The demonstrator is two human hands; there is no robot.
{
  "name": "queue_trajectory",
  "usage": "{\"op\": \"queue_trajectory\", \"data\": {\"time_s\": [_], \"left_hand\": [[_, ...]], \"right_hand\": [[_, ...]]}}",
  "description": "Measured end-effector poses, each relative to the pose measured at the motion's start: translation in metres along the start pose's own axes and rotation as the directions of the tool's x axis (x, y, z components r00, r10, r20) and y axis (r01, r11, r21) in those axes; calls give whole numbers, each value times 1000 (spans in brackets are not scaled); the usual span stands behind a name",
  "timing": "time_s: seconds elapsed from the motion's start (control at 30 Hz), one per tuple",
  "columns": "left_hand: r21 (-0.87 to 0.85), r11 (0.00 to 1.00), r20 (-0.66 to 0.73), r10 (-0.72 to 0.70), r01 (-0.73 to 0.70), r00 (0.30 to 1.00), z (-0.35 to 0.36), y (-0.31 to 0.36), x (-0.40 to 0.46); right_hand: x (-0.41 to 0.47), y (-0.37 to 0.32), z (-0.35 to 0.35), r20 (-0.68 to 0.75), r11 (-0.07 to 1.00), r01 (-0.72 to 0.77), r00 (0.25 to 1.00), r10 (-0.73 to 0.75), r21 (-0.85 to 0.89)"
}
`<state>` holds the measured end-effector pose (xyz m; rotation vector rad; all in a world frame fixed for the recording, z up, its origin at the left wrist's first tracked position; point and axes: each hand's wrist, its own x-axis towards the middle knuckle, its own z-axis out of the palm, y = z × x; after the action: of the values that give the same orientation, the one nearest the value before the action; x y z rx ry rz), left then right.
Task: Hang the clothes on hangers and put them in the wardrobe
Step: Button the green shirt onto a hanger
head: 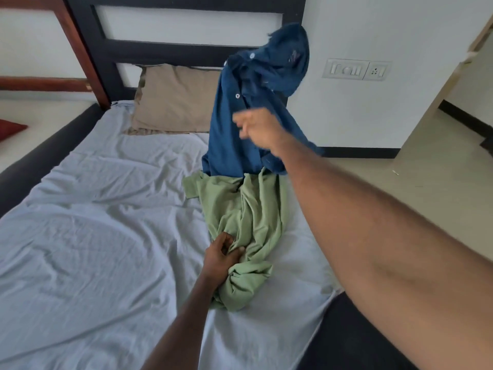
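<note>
Bed [93, 236], pale blue sheet, fills my view; tan pillow [176, 100] at headboard. Blue shirt [250, 108] in air above bed's right side, lower hem over green garment [248, 231] crumpled on sheet. My right arm stretched forward, right hand [260, 129] raised against shirt, blurred; grip state I cannot tell. Left arm reaches low, left hand [220, 256] pinching green fabric fold.

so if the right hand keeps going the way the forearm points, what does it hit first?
Probably the blue shirt, which overlaps the right hand in the picture. Beyond that lies the pillow. The hand is blurred, so depth is uncertain.
</note>
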<state>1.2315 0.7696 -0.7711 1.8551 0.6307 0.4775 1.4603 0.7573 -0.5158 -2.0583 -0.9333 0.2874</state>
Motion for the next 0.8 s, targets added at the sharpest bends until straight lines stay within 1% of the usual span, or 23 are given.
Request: {"op": "queue_trajectory", "data": {"time_s": [0.07, 0.1, 0.17, 0.2, 0.23, 0.27, 0.33, 0.37, 0.4, 0.43, 0.47, 0.5, 0.53, 0.57, 0.6, 0.63, 0.67, 0.7, 0.73, 0.77, 0.8], "left_hand": [[-44, 999, 12, -2, 2, 1000, 0, -3, 2], [-55, 998, 19, -6, 7, 1000, -2, -3, 2], [-106, 993, -2, -48, 48, 999, -5, -2, 2], [-144, 986, -22, -88, 84, 996, -7, 0, 2], [-182, 975, -40, -136, 127, 990, -8, 3, 0], [-219, 962, -56, -178, 162, 982, -9, 5, -1], [-312, 931, -81, -224, 189, 971, -11, 12, -6], [-353, 913, -80, -249, 206, 965, -13, 17, -10], [-390, 894, -72, -269, 221, 960, -15, 22, -14], [-397, 893, -91, -269, 213, 959, -16, 29, -21], [-376, 912, -140, -234, 167, 962, -18, 33, -29], [-303, 948, -202, -162, 96, 966, -20, 39, -41], [-194, 981, -242, -71, 23, 968, -23, 42, -54], [-65, 996, -253, 42, -60, 967, -26, 43, -67], [60, 989, -199, 144, -135, 969, -29, 41, -79], [160, 966, -82, 217, -202, 973, -31, 38, -89], [262, 932, 83, 236, -250, 968, -34, 39, -96], [396, 875, 237, 195, -278, 952, -34, 38, -99], [538, 786, 339, 127, -303, 932, -34, 37, -102], [641, 702, 377, 64, -310, 924, -33, 39, -101], [688, 666, 361, 30, -288, 932, -32, 39, -97]], "right_hand": [[-43, 34, 23, 207, 990, -71, 974, 95, -119], [-71, 53, 38, 301, 983, -106, 942, 147, -149], [-124, 85, 65, 483, 970, -177, 843, 237, -166], [-147, 98, 75, 536, 964, -204, 802, 264, -170], [-170, 106, 80, 555, 960, -235, 783, 280, -153], [-188, 111, 81, 561, 955, -287, 779, 280, -78], [-219, 116, 76, 603, 907, -389, 766, 223, 159], [-230, 117, 72, 635, 881, -402, 755, 166, 248], [-238, 119, 69, 664, 883, -389, 737, 128, 262], [-242, 126, 71, 687, 919, -342, 717, 119, 196], [-246, 130, 74, 684, 964, -256, 716, 139, 72], [-249, 134, 82, 654, 988, -143, 743, 141, -51], [-250, 137, 90, 611, 991, -42, 784, 112, -128], [-251, 136, 97, 531, 986, 27, 845, 64, -162], [-249, 130, 99, 415, 983, 43, 909, 37, -181], [-246, 122, 99, 302, 985, 39, 953, 14, -168], [-243, 110, 97, 225, 990, 9, 974, 22, -138], [-238, 99, 94, 192, 994, -27, 980, 46, -102], [-234, 88, 89, 219, 993, -75, 971, 93, -88], [-230, 82, 86, 271, 988, -112, 953, 137, -104], [-231, 76, 82, 325, 980, -122, 930, 169, -160]]}}
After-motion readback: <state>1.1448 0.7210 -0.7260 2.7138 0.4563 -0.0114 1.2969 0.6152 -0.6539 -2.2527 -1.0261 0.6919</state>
